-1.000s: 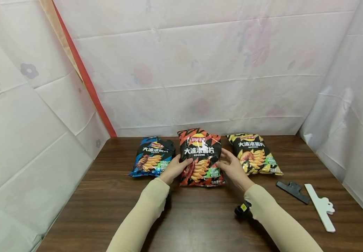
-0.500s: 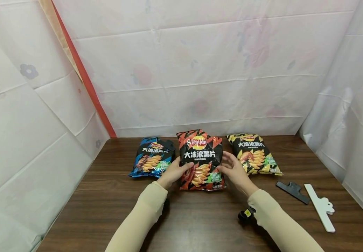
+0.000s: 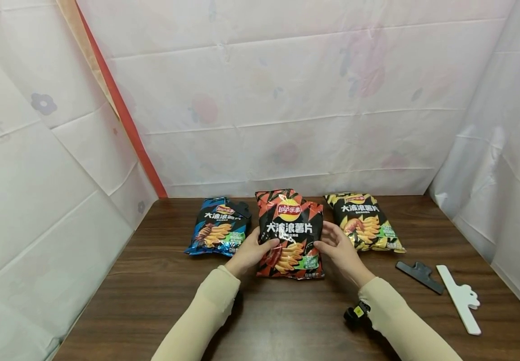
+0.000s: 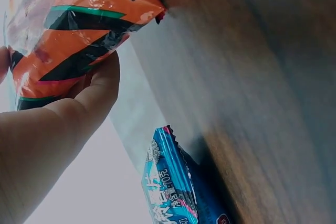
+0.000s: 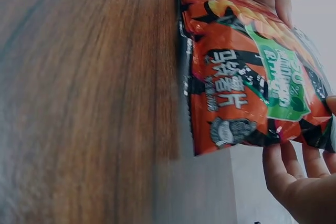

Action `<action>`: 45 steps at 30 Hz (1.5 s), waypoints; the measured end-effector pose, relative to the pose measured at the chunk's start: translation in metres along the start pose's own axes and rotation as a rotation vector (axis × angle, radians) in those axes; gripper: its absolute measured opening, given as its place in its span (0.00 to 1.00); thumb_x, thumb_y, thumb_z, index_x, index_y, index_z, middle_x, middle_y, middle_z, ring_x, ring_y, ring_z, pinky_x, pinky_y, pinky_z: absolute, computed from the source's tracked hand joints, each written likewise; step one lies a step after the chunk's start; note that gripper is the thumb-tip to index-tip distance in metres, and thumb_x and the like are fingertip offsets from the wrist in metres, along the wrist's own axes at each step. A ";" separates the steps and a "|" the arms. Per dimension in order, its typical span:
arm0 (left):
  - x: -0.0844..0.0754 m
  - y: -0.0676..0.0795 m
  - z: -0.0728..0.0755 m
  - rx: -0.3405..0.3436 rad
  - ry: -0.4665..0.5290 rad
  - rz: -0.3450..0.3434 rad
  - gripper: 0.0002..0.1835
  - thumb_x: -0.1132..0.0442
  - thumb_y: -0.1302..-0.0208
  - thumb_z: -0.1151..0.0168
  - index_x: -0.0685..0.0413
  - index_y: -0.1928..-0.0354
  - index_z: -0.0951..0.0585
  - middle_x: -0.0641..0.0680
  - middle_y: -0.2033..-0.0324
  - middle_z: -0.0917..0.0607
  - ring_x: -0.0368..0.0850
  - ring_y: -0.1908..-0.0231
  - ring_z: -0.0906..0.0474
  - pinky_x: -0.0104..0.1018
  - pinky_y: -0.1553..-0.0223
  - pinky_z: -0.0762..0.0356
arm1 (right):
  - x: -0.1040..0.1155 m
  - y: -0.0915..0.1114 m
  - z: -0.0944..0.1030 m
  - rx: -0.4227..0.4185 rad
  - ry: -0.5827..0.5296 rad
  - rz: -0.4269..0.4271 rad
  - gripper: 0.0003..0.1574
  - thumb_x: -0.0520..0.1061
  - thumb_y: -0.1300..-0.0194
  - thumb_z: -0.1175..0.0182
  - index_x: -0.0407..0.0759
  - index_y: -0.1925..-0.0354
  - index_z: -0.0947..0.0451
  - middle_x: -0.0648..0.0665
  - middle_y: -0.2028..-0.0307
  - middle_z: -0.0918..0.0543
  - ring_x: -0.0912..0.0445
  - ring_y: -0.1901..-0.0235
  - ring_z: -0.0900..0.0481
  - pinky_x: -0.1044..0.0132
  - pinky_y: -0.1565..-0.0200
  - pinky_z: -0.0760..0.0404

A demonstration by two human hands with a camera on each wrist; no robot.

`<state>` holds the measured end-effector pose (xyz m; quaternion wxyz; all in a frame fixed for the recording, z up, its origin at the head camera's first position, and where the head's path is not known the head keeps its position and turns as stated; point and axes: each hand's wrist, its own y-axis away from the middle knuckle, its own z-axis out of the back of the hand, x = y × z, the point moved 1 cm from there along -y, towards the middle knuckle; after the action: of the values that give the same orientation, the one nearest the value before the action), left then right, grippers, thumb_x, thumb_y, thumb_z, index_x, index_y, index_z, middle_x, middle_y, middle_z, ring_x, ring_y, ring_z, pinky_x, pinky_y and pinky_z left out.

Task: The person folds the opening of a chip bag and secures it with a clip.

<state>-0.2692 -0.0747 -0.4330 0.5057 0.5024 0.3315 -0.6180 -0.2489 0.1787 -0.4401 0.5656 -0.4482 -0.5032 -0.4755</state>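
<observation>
A red-and-black bag of chips (image 3: 291, 210) is held between both hands in the middle of the table, its front facing me. Its top edge is uneven, the left part standing higher. My left hand (image 3: 249, 252) grips the left side, thumb on the front and fingers behind. On the opposite side my right hand (image 3: 342, 253) grips it likewise; the right wrist view shows its fingers (image 5: 275, 174) under that side. The bag's lower edge is close over the wood. Left of it lies a blue bag of chips (image 3: 216, 228) with a black clip (image 3: 240, 209) at its top.
A yellow-and-black bag of chips (image 3: 362, 225) lies just right of my right hand. Farther right on the brown table (image 3: 160, 301) are a black bag clip (image 3: 419, 276) and a white bag clip (image 3: 460, 299). White cloth (image 3: 287, 100) hangs behind the table.
Both hands have drawn the red bag slightly nearer to me and a little to the right. They keep their hold on its sides. The other bags and the clips stay in place.
</observation>
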 end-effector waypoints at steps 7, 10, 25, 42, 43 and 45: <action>0.001 0.005 -0.001 0.012 0.001 0.011 0.36 0.45 0.33 0.39 0.53 0.30 0.38 0.58 0.38 0.24 0.51 0.43 0.24 0.53 0.38 0.30 | -0.001 0.003 0.000 -0.018 -0.019 0.001 0.40 0.38 0.32 0.39 0.38 0.27 0.44 0.30 0.37 0.30 0.48 0.42 0.24 0.72 0.51 0.21; 0.000 0.008 0.000 0.014 -0.003 0.011 0.39 0.43 0.34 0.39 0.53 0.28 0.39 0.59 0.36 0.26 0.53 0.40 0.26 0.55 0.37 0.32 | -0.001 0.005 0.001 -0.024 -0.018 0.007 0.39 0.38 0.32 0.39 0.38 0.28 0.43 0.30 0.39 0.29 0.55 0.46 0.24 0.71 0.52 0.21; 0.001 0.019 0.000 0.054 -0.018 -0.023 0.41 0.45 0.33 0.39 0.53 0.26 0.43 0.59 0.34 0.29 0.54 0.36 0.29 0.56 0.35 0.33 | 0.000 0.011 0.002 -0.060 -0.012 -0.027 0.35 0.39 0.32 0.39 0.37 0.31 0.38 0.41 0.47 0.27 0.69 0.57 0.21 0.70 0.51 0.19; 0.000 0.032 0.000 0.038 -0.069 -0.011 0.50 0.44 0.34 0.38 0.60 0.23 0.53 0.63 0.25 0.47 0.61 0.26 0.49 0.61 0.31 0.44 | 0.016 0.004 0.012 -0.092 -0.052 0.022 0.33 0.50 0.28 0.43 0.37 0.33 0.36 0.52 0.52 0.26 0.67 0.53 0.23 0.69 0.50 0.20; 0.000 0.033 0.000 0.039 -0.066 -0.016 0.50 0.44 0.34 0.38 0.60 0.23 0.53 0.63 0.24 0.48 0.61 0.25 0.49 0.61 0.31 0.44 | 0.017 0.003 0.013 -0.094 -0.051 0.028 0.33 0.52 0.28 0.43 0.37 0.33 0.36 0.52 0.51 0.26 0.67 0.52 0.24 0.69 0.49 0.20; 0.000 0.034 -0.001 0.047 -0.050 -0.035 0.49 0.45 0.33 0.38 0.58 0.23 0.53 0.62 0.25 0.47 0.60 0.26 0.48 0.61 0.31 0.44 | 0.019 0.001 0.014 -0.101 -0.044 0.039 0.34 0.55 0.28 0.44 0.38 0.33 0.35 0.51 0.49 0.25 0.67 0.50 0.24 0.68 0.48 0.20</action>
<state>-0.2368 -0.0833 -0.4299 0.4910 0.4929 0.3128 -0.6466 -0.2493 0.1912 -0.4195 0.5401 -0.4961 -0.4820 -0.4794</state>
